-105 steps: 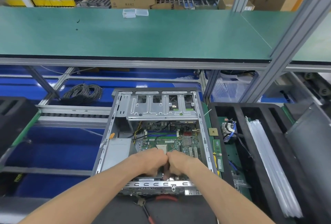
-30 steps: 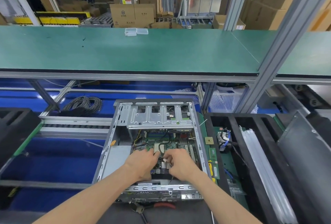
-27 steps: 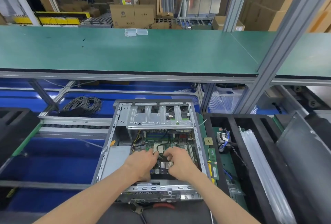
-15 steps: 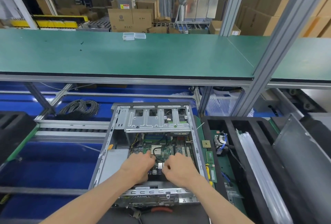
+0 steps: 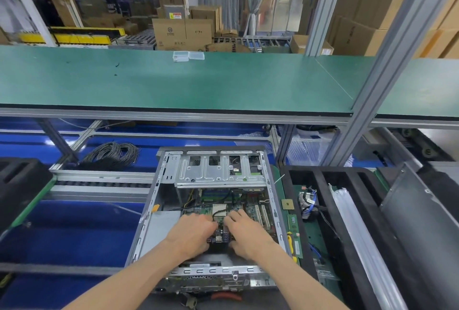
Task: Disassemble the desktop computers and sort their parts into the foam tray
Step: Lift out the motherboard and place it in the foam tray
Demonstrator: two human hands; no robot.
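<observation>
An open grey desktop case [image 5: 149, 213] lies in front of me with its green motherboard [image 5: 250, 206] exposed and a silver drive cage [image 5: 218, 173] at its far end. My left hand [image 5: 192, 234] and my right hand [image 5: 247, 232] are both inside the case, side by side. Their fingers curl onto the near part of the motherboard, around a dark port block [image 5: 218, 237]. The black foam tray [image 5: 320, 185] stands right of the case and holds green boards [image 5: 294, 232], a square chip [image 5: 287, 204] and a cable bundle [image 5: 308, 201].
A green shelf [image 5: 173, 81] overhangs the far side. A cable coil [image 5: 111, 154] lies behind left, another black foam tray [image 5: 17, 180] at the left. Red-handled pliers [image 5: 224, 296] lie at the case's near edge. A grey metal panel [image 5: 417, 223] leans at the right.
My hands have moved from the case's near edge further in over the motherboard and have spread slightly apart. A dark port block now shows between them.
</observation>
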